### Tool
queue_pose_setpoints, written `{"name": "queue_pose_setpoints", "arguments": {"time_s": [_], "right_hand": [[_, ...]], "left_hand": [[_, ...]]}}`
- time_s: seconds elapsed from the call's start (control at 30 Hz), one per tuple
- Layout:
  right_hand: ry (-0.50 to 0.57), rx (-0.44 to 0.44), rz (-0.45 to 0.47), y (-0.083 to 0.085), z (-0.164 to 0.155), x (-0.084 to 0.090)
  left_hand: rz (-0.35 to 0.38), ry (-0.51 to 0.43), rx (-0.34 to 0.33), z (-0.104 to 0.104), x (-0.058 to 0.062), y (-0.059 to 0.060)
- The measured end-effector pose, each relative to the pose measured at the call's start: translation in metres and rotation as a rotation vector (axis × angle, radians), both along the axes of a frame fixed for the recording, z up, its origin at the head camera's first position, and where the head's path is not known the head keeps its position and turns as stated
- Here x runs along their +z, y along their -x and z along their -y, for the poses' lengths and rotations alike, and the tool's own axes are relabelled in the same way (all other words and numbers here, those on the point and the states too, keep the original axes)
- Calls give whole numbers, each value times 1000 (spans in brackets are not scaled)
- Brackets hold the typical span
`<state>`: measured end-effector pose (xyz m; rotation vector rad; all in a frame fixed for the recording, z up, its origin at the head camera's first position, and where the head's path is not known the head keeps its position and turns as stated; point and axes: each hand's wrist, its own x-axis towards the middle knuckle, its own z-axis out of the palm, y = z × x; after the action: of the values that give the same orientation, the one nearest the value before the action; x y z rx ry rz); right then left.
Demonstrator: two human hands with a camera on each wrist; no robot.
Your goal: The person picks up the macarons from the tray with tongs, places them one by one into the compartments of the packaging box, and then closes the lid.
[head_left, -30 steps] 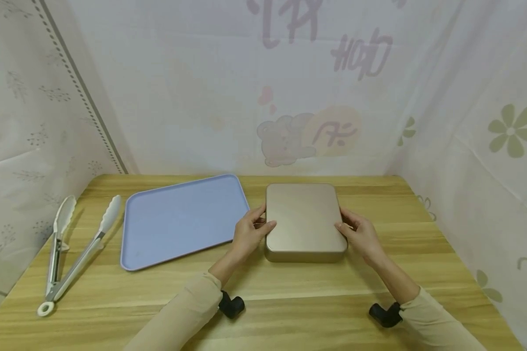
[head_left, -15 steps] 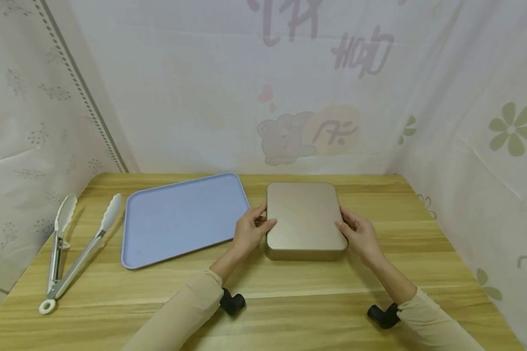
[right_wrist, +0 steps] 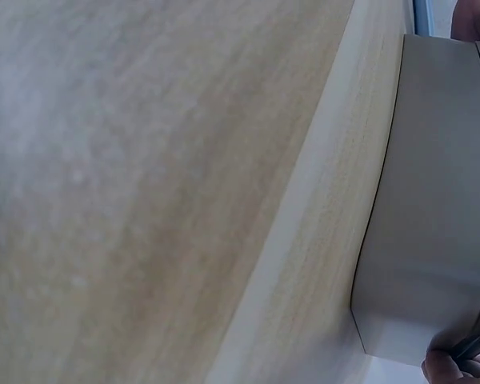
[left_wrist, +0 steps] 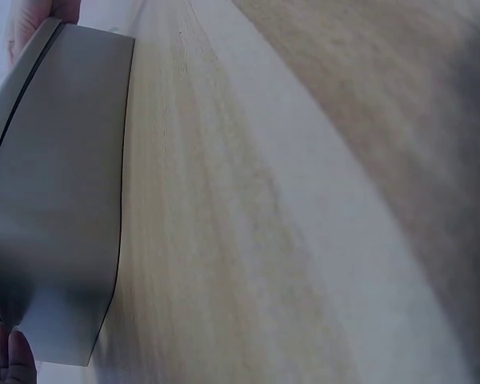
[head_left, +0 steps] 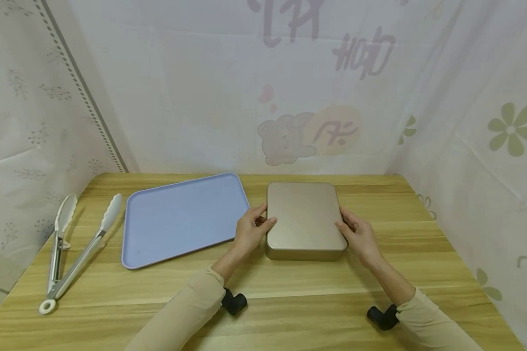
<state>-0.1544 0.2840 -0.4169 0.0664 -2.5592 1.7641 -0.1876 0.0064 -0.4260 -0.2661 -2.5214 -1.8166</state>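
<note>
A square, gold-beige metal tin (head_left: 306, 217) with rounded corners sits on the wooden table in the head view. Its lid (left_wrist: 6, 100) is on, with a dark seam below it in both wrist views. The seam widens near the fingertips at the near corner in the right wrist view. My left hand (head_left: 249, 233) pinches the lid's left edge, thumb on top and fingers at the side. On the opposite side, my right hand (head_left: 361, 240) holds the lid's edge the same way. The tin's contents are hidden.
Left of the tin lies a blue rectangular tray (head_left: 184, 219), its right edge close to my left hand. Farther left, silver tongs (head_left: 76, 265) with white tips lie spread apart. A printed white curtain (head_left: 193, 97) hangs behind the wooden table (head_left: 298, 307).
</note>
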Motion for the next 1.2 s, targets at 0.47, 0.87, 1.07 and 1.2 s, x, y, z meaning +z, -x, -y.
{"name": "queue_pose_setpoints", "arguments": {"time_s": [0.47,0.87,1.07,1.2], "right_hand": [[-62,-31,-10,0,3,-2],[-89,-37,7,-1,4,-1],[-93,-27,18,-3,4,1],[-92,-21,15,-4,5,3]], "left_hand": [[-7,-5,22,-3,1,1],[-9,33,31,-3,0,0],[47,19,36,-3,0,0],[45,14,37,-3,-1,1]]}}
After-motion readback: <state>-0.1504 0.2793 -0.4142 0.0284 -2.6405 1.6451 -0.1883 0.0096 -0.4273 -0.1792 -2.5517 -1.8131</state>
